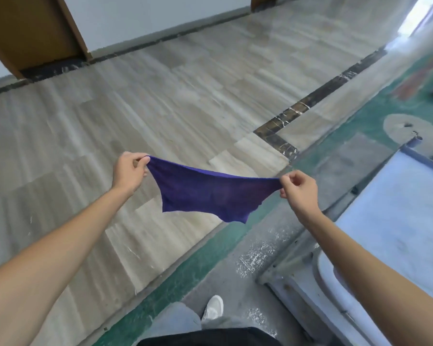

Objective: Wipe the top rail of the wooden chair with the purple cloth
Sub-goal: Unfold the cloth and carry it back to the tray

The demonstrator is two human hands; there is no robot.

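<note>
White shoe [213,307] on grey-green floor, bottom centre. Thin purple cloth [210,193] stretched mid-air in front, long axis left-right, loose edge hanging down. Left hand [130,172] and right hand [299,188] each pinch a top corner. Beige striped tiles [160,96] beyond.

Open floor [160,101] lies ahead and left of the hands; a pale table [398,221] crowds the right.

We take this for an institutional hall or lobby: broad polished stone-tile floor [140,116] with dark marble inlay strip [310,101], wooden door frame [35,38] against plain wall, worn green-painted floor section [185,275] alongside.
</note>
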